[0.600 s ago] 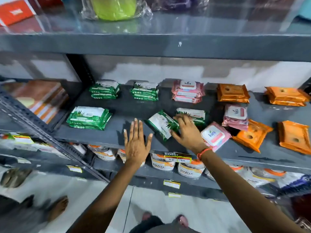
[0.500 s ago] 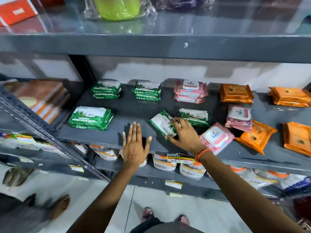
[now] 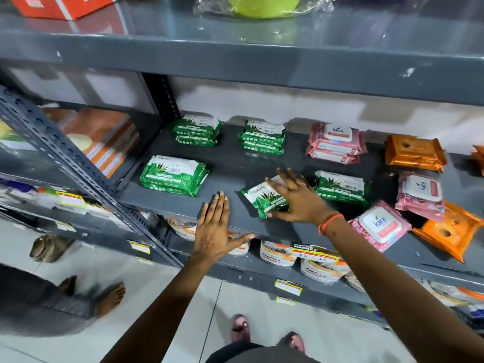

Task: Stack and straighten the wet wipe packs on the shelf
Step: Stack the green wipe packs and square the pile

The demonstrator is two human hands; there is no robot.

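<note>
My right hand (image 3: 298, 200) lies spread over a loose green wet wipe pack (image 3: 263, 199), which sits crooked near the front of the grey shelf (image 3: 235, 163). My left hand (image 3: 213, 227) rests flat and open at the shelf's front edge, left of that pack, holding nothing. Green stacks stand at the front left (image 3: 174, 175), back left (image 3: 197, 130), back middle (image 3: 262, 137) and just right of my hand (image 3: 340, 188). Pink packs form a back stack (image 3: 336, 142), a right stack (image 3: 420, 195) and one crooked pack (image 3: 379, 225) at the front. Orange packs (image 3: 415, 152) lie at the right, one (image 3: 451, 229) askew.
The upper shelf edge (image 3: 262, 66) hangs over the work area. A slotted steel upright (image 3: 78, 166) crosses diagonally at the left. Tubs (image 3: 277, 254) fill the shelf below. Another person's bare foot (image 3: 110, 297) is on the floor at the left; my feet (image 3: 267, 334) are below.
My right hand has slid the loose green pack leftward, away from the green stack on its right. My left hand stays flat at the shelf edge. The camera has moved closer.
</note>
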